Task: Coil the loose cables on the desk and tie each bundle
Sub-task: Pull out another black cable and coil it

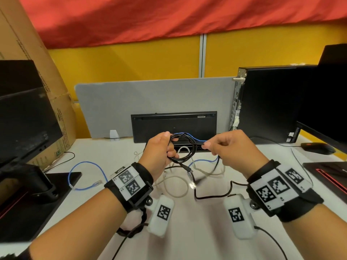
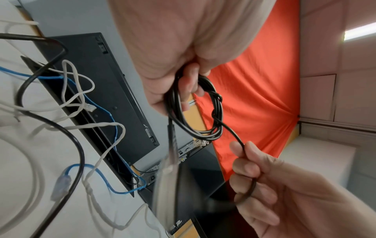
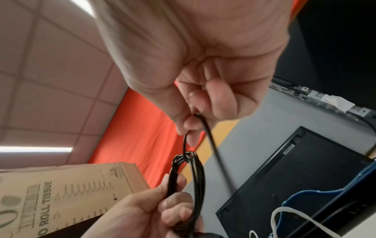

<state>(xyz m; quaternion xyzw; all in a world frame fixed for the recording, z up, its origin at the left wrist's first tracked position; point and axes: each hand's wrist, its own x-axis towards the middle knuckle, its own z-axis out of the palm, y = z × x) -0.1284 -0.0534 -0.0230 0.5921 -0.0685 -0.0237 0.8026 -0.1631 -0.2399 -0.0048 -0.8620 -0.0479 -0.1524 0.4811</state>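
Left hand (image 1: 159,151): fingers curled round the black cable coil (image 1: 181,147), held above the desk (image 1: 187,231).
Right hand (image 1: 231,149): pinches the coil's free end (image 2: 234,135), wrapping it.
Risk: slack pinch, and the wrap loosens; the dangling plug (image 1: 188,170) may snag the white cable (image 1: 176,186).

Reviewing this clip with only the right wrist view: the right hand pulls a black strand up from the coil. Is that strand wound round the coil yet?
Observer: Yes. The left wrist view shows the strand looped round the coil before it runs to the right hand, which pinches it.
Reviewer: Any cables lying on the desk?
Observer: The head view shows a blue cable lying loose there, uncoiled.
Reviewer: Only that one?
Observer: No, a white cable also lies loose, nearer the middle.
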